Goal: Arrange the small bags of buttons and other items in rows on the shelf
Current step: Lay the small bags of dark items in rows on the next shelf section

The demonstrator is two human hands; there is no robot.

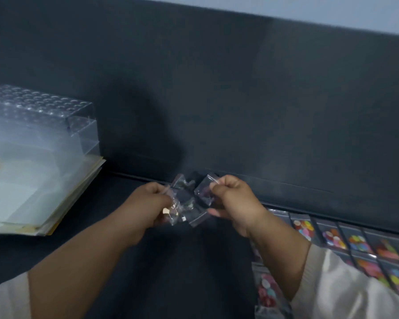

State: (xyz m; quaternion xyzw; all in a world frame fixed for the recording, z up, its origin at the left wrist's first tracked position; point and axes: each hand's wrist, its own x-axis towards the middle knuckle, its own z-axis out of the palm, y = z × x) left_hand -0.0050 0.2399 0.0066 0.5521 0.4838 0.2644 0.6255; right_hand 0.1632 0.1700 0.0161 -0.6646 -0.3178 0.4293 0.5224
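Dark shelf [171, 261] – hands [189, 201] clutching bags [187, 203], mid-gap

Clear plastic rack with round holes [39, 116] at far left, stack of pale papers and yellow-edged folders [32, 194] just beneath it, dark wall panel [240, 100] behind.

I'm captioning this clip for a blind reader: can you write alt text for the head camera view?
Two hands, the left hand and right hand, hold a bunch of small clear bags between them above a dark shelf. Rows of bags of colourful buttons already lie on the shelf at lower right; a clear plastic box sits on stacked papers at left.
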